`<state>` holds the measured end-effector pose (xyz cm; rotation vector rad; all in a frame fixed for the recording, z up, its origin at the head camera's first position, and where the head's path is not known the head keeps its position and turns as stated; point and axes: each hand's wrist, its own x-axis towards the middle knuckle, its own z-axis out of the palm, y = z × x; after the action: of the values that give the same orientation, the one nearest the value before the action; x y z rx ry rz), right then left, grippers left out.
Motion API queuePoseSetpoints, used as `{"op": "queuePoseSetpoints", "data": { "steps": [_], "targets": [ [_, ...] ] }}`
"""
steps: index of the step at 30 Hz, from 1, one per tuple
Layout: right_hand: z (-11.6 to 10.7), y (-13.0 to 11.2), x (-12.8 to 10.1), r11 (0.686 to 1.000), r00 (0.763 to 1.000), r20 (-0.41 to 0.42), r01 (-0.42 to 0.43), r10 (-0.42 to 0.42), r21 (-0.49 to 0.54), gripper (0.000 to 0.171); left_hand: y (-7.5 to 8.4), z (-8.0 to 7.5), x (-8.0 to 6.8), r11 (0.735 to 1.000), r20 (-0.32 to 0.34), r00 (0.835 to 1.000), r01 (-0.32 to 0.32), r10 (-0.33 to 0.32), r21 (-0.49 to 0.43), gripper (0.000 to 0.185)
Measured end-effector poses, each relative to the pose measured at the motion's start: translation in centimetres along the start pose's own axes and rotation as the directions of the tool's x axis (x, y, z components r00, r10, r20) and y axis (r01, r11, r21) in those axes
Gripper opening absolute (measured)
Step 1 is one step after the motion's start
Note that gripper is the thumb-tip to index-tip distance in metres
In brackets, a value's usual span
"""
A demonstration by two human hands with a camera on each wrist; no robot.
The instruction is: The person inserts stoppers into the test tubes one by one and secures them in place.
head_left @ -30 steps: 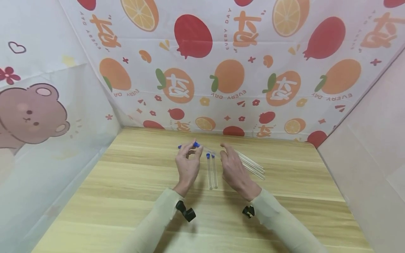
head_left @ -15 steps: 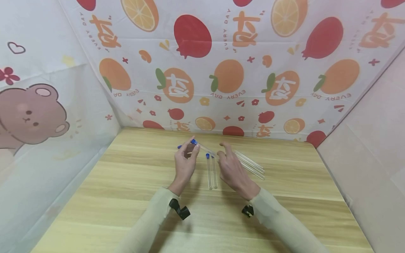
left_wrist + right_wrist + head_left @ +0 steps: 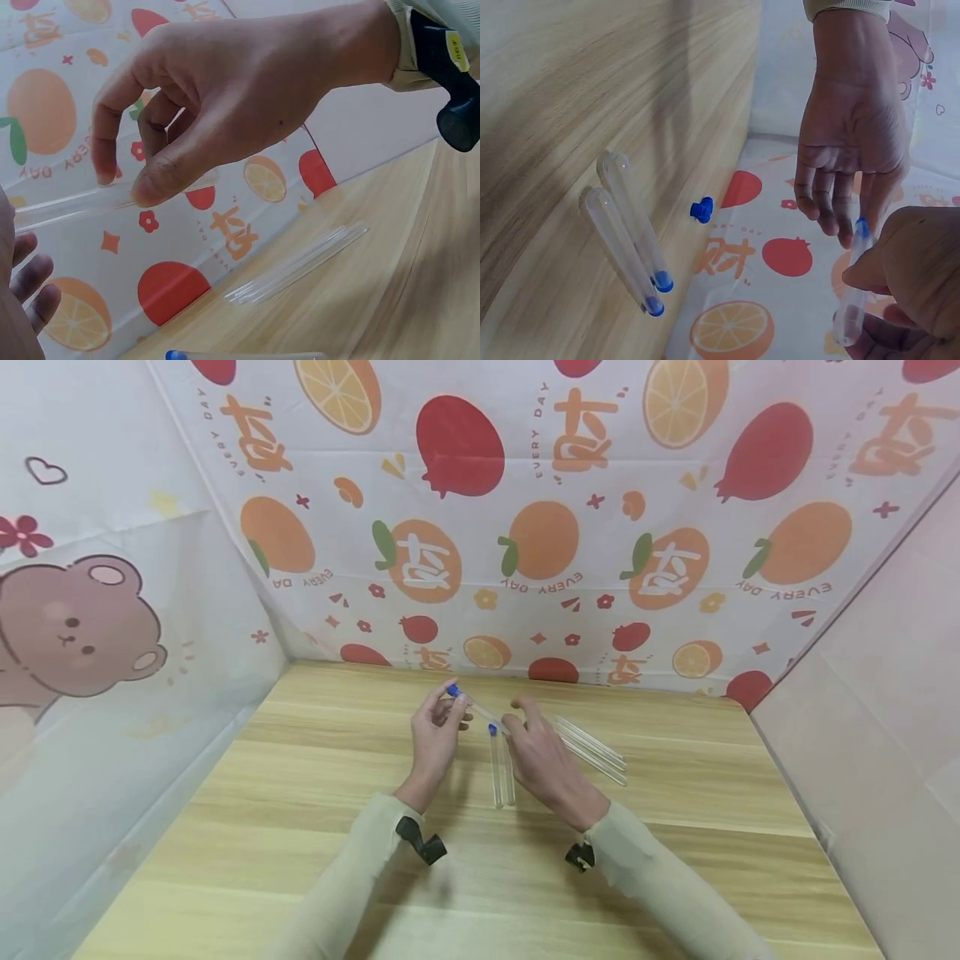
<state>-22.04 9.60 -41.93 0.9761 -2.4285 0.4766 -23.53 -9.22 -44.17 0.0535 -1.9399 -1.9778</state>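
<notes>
While both hands work above the pale wooden desk (image 3: 315,827), I read the clear glass test tube with a blue stopper (image 3: 474,709) as held in the air between them, tilted, its stopper end up and to the left. Left hand (image 3: 437,739): fingertips close on the blue stopper end, thumb and forefinger pinching there. Right hand (image 3: 542,758): fingers curled about the lower, closed end of the same tube, seen in the right wrist view as the tube (image 3: 853,289) running down into the grip.

Below, between the wrists, two more stoppered clear tubes (image 3: 501,767) lie side by side on the desk, touching or nearly so. To the right, near the right hand, a small row of clear tubes without stoppers (image 3: 596,752) lies at a slant. One loose blue stopper (image 3: 701,209) sits on the desk beyond the pair.

Risks, as I judge them:
- stopper pushed askew, so that it seats crooked or pops free and rolls;
- pressure along thin glass, held only at its two ends, may crack the tube;
- smooth glass may slip from the right grip and drop on the pair beneath;
- a lowered right wrist may nudge the unstoppered row, which would roll towards the desk edge
</notes>
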Motion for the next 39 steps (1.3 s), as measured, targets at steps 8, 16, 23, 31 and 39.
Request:
{"op": "queuePoseSetpoints", "data": {
  "steps": [8,16,23,31,39],
  "targets": [
    [0.3,0.0,-0.5,1.0,0.999,0.038,-0.002,0.002,-0.002,0.024,-0.7,-1.1,1.7,0.996,-0.051,0.995,0.083,-0.085,-0.028,0.036],
    [1.4,-0.4,-1.4,0.997,0.997,0.037,0.061,-0.063,0.051,0.021,-1.8,-1.9,2.7,0.981,-0.006,0.981,0.193,-0.193,0.016,0.035],
    [2.3,-1.1,-1.7,0.997,0.994,0.102,0.026,-0.033,0.067,0.02,-3.0,-2.2,3.2,0.972,0.006,0.972,0.236,-0.236,0.016,0.033],
    [3.4,-1.4,-1.9,0.998,0.987,0.159,0.01,-0.019,0.06,0.018,-4.1,-2.4,3.5,0.947,0.022,0.948,0.317,-0.318,0.043,0.034],
    [4.4,-1.9,-2.2,0.995,0.979,0.203,0.008,-0.028,0.1,0.018,-4.8,-2.1,3.9,0.933,0.057,0.932,0.357,-0.359,0.043,0.032]
  ]
}}
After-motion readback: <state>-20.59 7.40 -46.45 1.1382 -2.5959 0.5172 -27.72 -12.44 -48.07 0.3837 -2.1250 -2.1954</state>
